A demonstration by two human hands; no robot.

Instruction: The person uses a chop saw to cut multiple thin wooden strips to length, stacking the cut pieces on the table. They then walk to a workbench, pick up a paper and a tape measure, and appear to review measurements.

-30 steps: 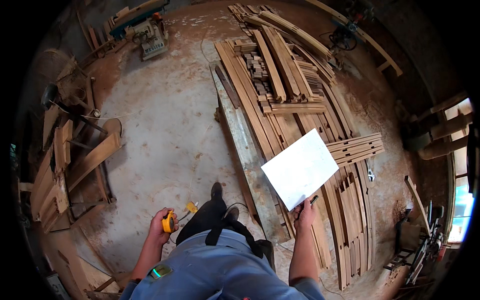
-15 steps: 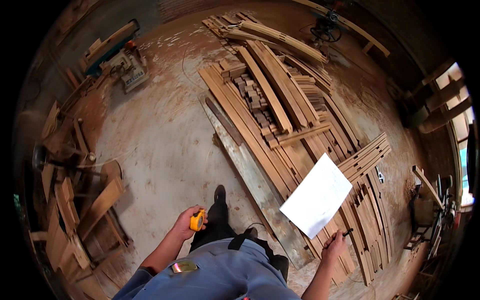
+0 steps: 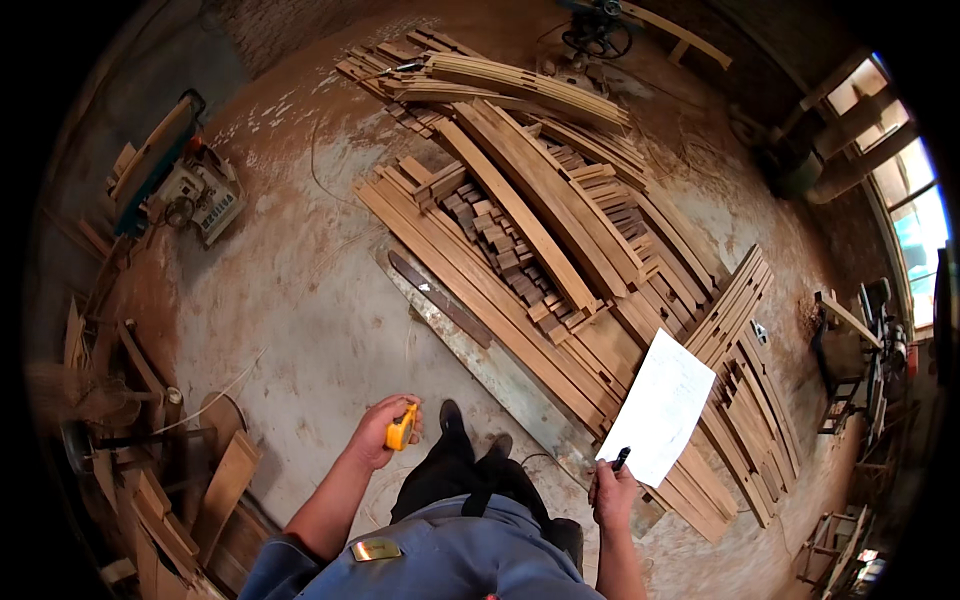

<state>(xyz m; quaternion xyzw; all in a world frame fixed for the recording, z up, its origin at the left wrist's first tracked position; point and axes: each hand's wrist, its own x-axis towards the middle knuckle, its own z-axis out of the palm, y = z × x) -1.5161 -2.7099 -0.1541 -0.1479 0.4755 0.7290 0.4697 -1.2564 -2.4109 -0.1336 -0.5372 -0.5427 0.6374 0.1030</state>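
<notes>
My left hand (image 3: pixel 378 432) is closed round a yellow tape measure (image 3: pixel 401 428), held out in front of my body over the bare floor. No drawn-out blade shows. In my right hand (image 3: pixel 613 494) is a black marker (image 3: pixel 621 459), its end pointing up past my fingers. That hand is at the lower left corner of a white sheet of paper (image 3: pixel 662 405) with faint lines on it. Whether my fingers also pinch the sheet's edge, I cannot tell. Under and beyond the paper lie long wooden boards (image 3: pixel 475 270).
Short wood blocks (image 3: pixel 510 250) and curved boards (image 3: pixel 540 190) are heaped on the pile. A weathered plank (image 3: pixel 500 375) runs along its near left side. At the far left stands a machine (image 3: pixel 195 190); wooden pieces (image 3: pixel 225 490) lean at the lower left.
My right hand has shifted left, from beside the paper's lower right to its lower left corner. The paper has moved slightly right and turned. My left hand still holds the tape measure.
</notes>
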